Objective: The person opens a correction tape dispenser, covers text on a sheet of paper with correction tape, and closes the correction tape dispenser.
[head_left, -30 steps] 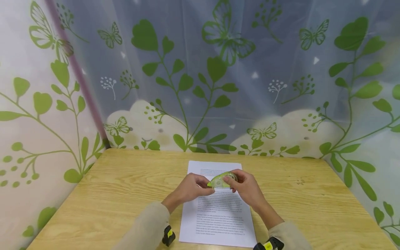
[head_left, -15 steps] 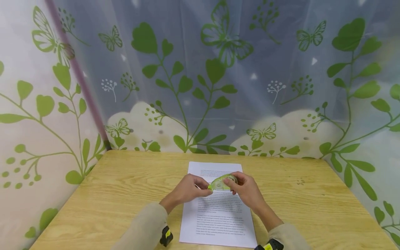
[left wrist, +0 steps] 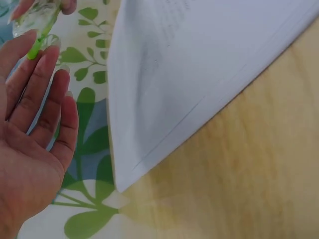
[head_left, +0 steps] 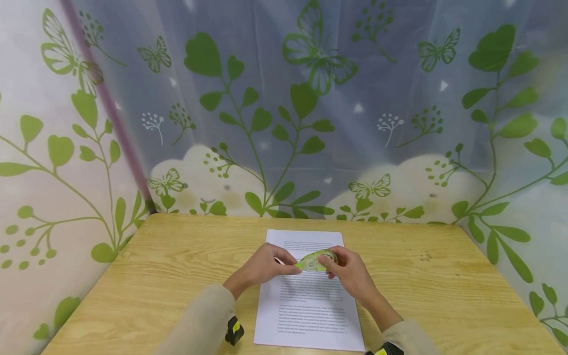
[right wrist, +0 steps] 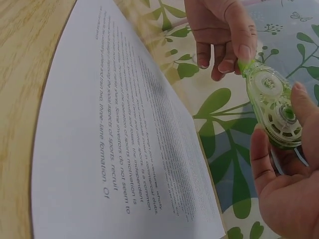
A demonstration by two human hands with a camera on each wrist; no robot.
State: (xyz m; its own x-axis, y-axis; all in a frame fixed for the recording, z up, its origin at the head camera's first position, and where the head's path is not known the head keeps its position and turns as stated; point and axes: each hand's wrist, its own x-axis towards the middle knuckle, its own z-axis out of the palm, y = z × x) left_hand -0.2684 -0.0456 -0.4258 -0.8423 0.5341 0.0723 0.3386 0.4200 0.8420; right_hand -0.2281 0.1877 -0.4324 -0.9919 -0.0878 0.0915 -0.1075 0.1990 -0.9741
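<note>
A translucent green correction tape (head_left: 312,261) is held over the printed paper between both hands. My right hand (head_left: 355,276) grips its rounded rear end, thumb on the near face. At the other end, my left hand (head_left: 266,264) pinches the bright green tip (right wrist: 244,67) between thumb and index finger. Tape reels show through the clear body (right wrist: 271,102) in the right wrist view. In the left wrist view the left hand's (left wrist: 35,124) other fingers extend loosely beside the tip, and most of the dispenser lies outside the picture.
A stack of white paper (head_left: 310,320) with printed text lies on the wooden table (head_left: 186,261), below the hands. Behind the table's far edge hangs a curtain (head_left: 266,123) with leaves and butterflies. Side curtains (head_left: 57,187) flank the table.
Both hands have sunk very slightly in the head view with the correction tape between them. Their hold on its two ends stays the same.
</note>
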